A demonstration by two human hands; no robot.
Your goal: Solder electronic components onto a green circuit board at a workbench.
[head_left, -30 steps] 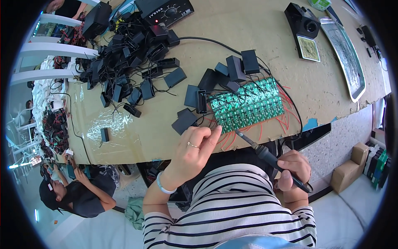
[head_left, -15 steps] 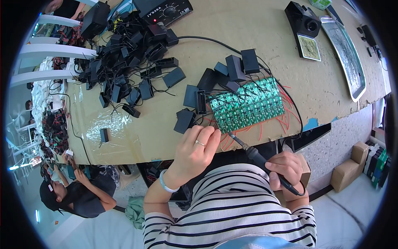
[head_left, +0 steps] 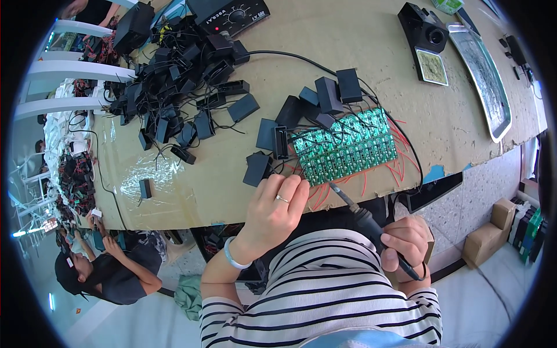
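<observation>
A green circuit board panel [head_left: 347,158] lies near the table's front edge, with red wires sticking out from under it and black wires across its top. My left hand [head_left: 277,203] is at its near left corner, fingers bent and pinched together; whatever they grip is hidden behind them. A soldering iron [head_left: 366,221] is in my right hand [head_left: 406,243], closed round its black handle. Its tip points up and left, slightly short of the board's near edge. Several small black plastic cases [head_left: 282,142] with wires attached lie along the board's left and far sides.
A tangled heap of black wired cases [head_left: 191,81] covers the back left, next to a black soldering station [head_left: 232,16] with a lit red lamp. An iron stand [head_left: 426,35] and a metal tray [head_left: 481,81] are at the right. Another person [head_left: 110,267] works at the left.
My right hand has drawn the soldering iron back, down and to the right, so its tip has left the board's edge. My left hand has barely moved.
</observation>
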